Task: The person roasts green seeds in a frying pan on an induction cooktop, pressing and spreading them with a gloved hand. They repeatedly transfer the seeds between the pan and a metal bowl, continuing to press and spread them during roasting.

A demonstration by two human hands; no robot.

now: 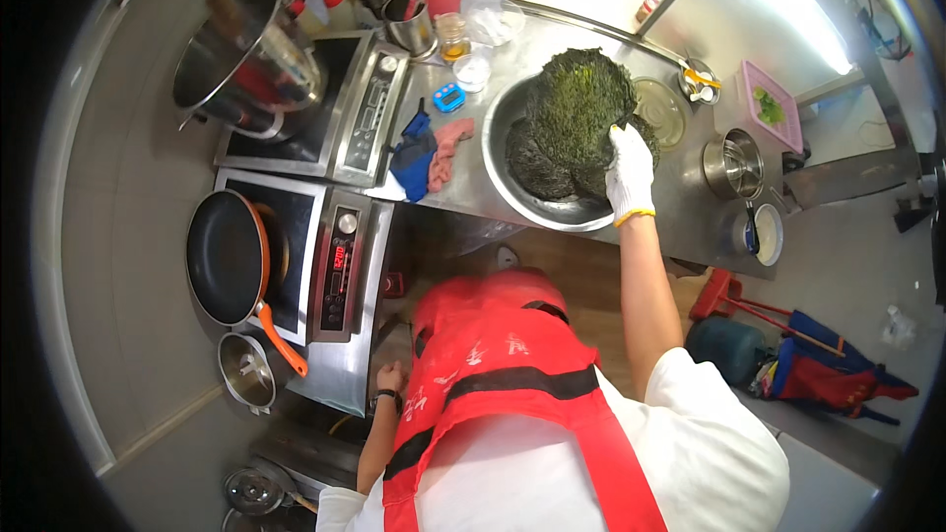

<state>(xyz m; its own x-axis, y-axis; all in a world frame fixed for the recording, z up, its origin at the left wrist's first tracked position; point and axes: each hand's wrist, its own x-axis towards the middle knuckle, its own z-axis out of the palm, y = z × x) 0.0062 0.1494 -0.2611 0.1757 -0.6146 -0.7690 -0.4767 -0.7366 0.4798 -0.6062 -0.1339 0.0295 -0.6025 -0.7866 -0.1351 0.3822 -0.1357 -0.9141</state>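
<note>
My right hand (630, 171), in a white knitted glove with a yellow cuff, grips the edge of a dark green sheet of dried seaweed (584, 107). The sheet is raised over a wide stainless steel basin (497, 162). More dark seaweed (543, 170) lies inside the basin, partly covered by the raised sheet. My left hand (392, 377) is bare, with a dark band at the wrist. It hangs low beside my red apron (510, 332), near the counter's edge. Its fingers look curled, but whether anything is in them is hidden.
On the left, two induction cookers carry a tall steel pot (259, 66) and a frying pan (225, 258) with an orange handle. Near the basin are cloths (417, 159), a blue timer (448, 97), a glass lid (660, 112), a steel pot (732, 164) and a pink basket (772, 103).
</note>
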